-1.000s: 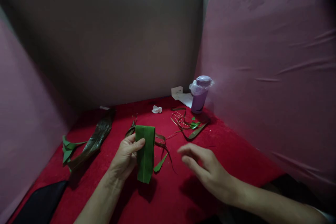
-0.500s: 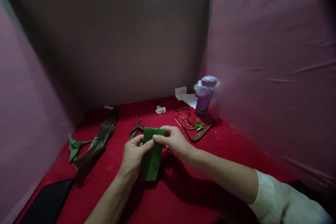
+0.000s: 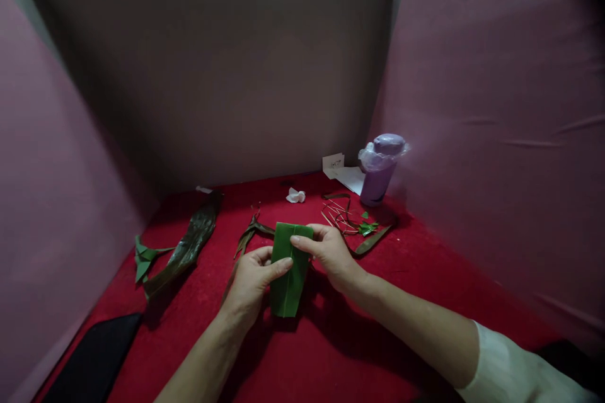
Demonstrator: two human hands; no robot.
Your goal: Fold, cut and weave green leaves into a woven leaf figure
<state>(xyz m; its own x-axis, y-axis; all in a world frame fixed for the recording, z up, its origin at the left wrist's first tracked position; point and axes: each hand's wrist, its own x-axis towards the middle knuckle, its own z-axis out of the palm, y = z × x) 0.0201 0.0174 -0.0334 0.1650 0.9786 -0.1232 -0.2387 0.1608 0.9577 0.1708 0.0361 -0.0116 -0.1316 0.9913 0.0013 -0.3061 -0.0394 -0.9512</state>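
Note:
A folded green leaf piece (image 3: 288,277) stands upright between both hands, just above the red table (image 3: 321,352). My left hand (image 3: 253,280) grips its left edge, thumb pressed across the front. My right hand (image 3: 328,252) pinches the top right part of the leaf, thumb on the front and fingers behind. Both hands are closed on it.
A long dark leaf (image 3: 189,245) and a small green folded leaf (image 3: 144,258) lie at the left. Leaf strips and sticks (image 3: 345,220), a purple cup (image 3: 378,170), white paper (image 3: 343,173) and a white scrap (image 3: 295,195) sit at the back right. A black object (image 3: 89,365) lies near left.
My right hand came from open above the table to pinch the leaf's top, joining the left hand. The view has shifted slightly.

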